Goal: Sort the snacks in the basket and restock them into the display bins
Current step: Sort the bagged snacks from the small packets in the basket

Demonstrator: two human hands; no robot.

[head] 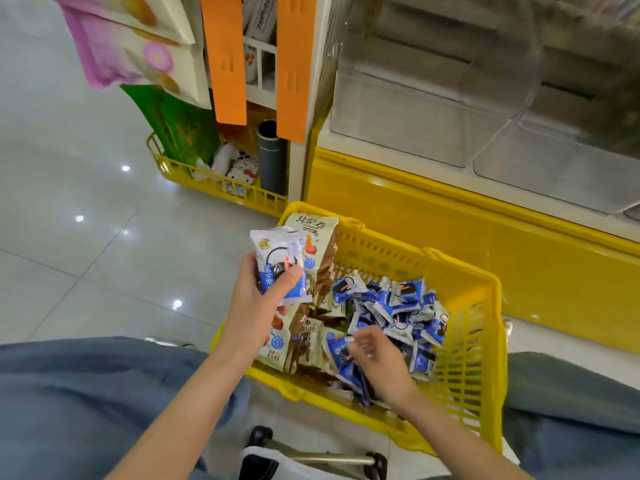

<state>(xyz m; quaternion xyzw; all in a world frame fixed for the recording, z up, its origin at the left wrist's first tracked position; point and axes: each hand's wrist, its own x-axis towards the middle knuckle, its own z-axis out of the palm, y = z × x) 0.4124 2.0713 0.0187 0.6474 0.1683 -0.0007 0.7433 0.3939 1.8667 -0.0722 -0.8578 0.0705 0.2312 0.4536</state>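
Note:
A yellow plastic basket (481, 344) stands on the floor in front of me, filled with small blue-and-white snack packets (405, 306) on the right and larger cream-and-brown snack bags (322, 258) on the left. My left hand (258, 306) is raised over the basket's left edge and grips a small stack of blue-and-white packets (277, 258). My right hand (377, 362) is down inside the basket, its fingertips pinching a blue packet (337, 351) from the pile. Clear display bins (433, 98) sit above and behind the basket on a yellow-fronted shelf unit.
A yellow shelf base (450, 216) runs behind the basket. At the left a yellow wire rack (207, 185) holds small goods and a grey tube; orange tags (225, 57) and hanging snack bags (138, 39) are above it. My knees flank the basket, with a stool frame (311, 455) below.

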